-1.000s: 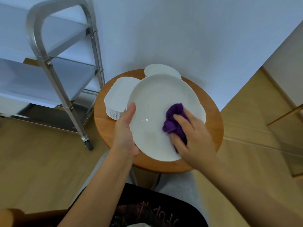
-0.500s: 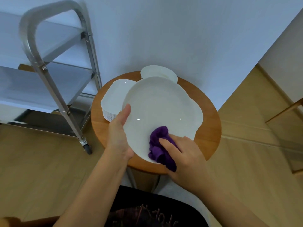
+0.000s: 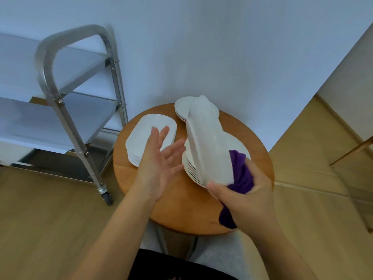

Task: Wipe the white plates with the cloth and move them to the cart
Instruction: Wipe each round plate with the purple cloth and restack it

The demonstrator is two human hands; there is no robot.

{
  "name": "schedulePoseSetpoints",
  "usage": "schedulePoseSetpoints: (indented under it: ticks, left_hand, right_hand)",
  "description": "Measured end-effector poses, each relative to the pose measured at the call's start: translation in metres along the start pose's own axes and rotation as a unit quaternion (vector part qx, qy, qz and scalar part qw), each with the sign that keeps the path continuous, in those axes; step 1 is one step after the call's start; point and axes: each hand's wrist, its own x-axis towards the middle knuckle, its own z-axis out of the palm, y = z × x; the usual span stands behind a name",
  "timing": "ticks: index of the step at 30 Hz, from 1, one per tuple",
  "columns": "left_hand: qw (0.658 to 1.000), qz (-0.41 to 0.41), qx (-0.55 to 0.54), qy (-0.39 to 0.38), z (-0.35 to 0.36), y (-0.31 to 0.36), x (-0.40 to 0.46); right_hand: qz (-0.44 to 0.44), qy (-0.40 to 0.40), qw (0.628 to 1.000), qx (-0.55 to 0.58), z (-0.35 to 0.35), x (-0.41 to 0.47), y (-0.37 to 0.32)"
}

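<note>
The plate, tilted on edge above the round-plate stack, is pinched with the purple cloth by my right hand. My left hand is spread, empty. One-handed, a slip could chip the stack.

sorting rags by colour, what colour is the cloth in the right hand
Purple cloth, plain, pinched against the plate; clearest in the head view.

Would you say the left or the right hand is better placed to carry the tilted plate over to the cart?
Left, I think. The left hand is open and free beside the tilted plate, on the side towards the cart. The right hand grips the plate's near edge together with the purple cloth.
</note>
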Motion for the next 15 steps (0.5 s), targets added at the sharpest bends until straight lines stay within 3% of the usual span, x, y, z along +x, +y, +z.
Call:
schedulePoseSetpoints:
  ticks: [2,3,7,9,12,15]
  left_hand:
    - [0.997,-0.023,0.057,0.056,-0.006,-0.013,0.005]
    - [0.997,-0.044,0.044,0.036,-0.009,-0.019,0.005]
    - [0.968,-0.123,-0.195,-0.096,-0.025,-0.036,0.006]
    - [0.962,-0.111,-0.232,-0.089,-0.033,-0.041,0.011]
    - [0.979,-0.075,-0.189,-0.005,-0.036,-0.033,0.016]
    - [0.995,0.003,-0.095,0.031,-0.036,-0.013,0.017]
  right_hand:
    - [0.050,-0.014,0.991,0.120,-0.007,0.007,-0.002]
    - [0.051,-0.041,0.980,0.189,-0.009,0.009,-0.002]
    - [0.071,-0.139,0.918,0.366,-0.006,0.009,0.009]
    - [0.097,-0.147,0.906,0.385,-0.008,0.009,0.017]
    - [0.147,-0.084,0.925,0.341,-0.013,0.011,0.028]
    - [0.132,0.092,0.960,0.231,-0.013,0.015,0.031]
